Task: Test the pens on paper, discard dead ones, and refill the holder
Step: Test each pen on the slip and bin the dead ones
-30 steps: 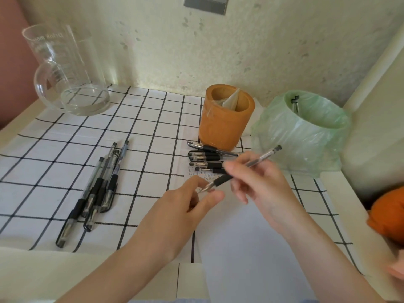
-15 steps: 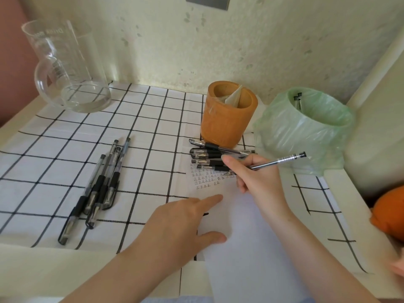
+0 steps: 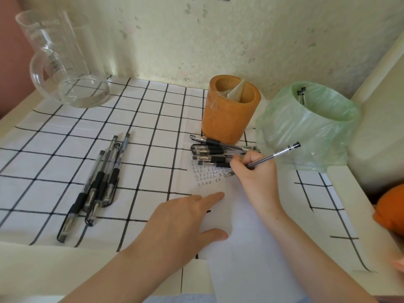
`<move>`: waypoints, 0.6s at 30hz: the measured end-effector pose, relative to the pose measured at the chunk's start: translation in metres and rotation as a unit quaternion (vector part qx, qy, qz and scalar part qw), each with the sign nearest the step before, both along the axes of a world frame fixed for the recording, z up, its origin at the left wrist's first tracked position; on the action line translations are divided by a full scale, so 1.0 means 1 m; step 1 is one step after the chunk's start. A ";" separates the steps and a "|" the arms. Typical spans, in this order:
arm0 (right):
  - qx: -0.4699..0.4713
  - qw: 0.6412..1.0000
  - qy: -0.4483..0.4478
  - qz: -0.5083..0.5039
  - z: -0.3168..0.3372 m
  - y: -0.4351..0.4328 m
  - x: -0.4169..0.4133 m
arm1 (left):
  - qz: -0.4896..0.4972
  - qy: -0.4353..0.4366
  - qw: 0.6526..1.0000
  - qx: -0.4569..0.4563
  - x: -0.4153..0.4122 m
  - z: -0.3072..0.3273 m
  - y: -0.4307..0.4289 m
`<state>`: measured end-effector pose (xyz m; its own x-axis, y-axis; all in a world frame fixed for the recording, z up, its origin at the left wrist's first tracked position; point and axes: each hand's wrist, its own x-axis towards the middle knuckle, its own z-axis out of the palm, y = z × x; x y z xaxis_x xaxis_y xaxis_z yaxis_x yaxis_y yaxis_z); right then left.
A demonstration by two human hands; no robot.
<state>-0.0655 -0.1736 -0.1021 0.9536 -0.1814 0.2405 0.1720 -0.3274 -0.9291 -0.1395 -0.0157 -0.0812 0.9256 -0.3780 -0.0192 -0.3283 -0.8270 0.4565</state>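
Note:
My right hand [image 3: 254, 173] grips a clear pen [image 3: 276, 154] with its tip touching the white paper [image 3: 244, 248], beside rows of small written marks [image 3: 207, 174]. My left hand [image 3: 181, 219] lies flat on the paper's left edge, fingers spread. Several capped pens [image 3: 213, 155] lie just beyond the paper, in front of the orange pen holder [image 3: 229, 112]. Another group of pens [image 3: 98, 184] lies on the checked cloth to the left. The green-lined bin [image 3: 310, 127] at the right holds two pens [image 3: 301, 96].
A glass pitcher [image 3: 63, 60] stands at the back left on the checked cloth [image 3: 54, 154]. The wall is close behind the holder and bin. An orange object [image 3: 391, 211] sits at the right edge. The holder contains a folded clear wrapper.
My right hand brought the pen down from mid-air to the paper, near the marks. My left hand let go of the pen's tip end and settled flat on the paper.

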 end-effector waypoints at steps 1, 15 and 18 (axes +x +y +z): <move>-0.002 1.000 -0.002 0.000 0.000 0.000 0.000 | 0.000 -0.002 1.000 -0.001 0.000 0.000 0.000; -0.021 1.000 -0.014 0.001 -0.002 0.001 0.001 | 0.002 -0.002 1.000 -0.007 0.000 -0.001 0.000; -0.023 1.000 -0.019 -0.009 -0.002 0.001 0.001 | 0.001 -0.002 1.000 -0.004 0.000 -0.001 0.001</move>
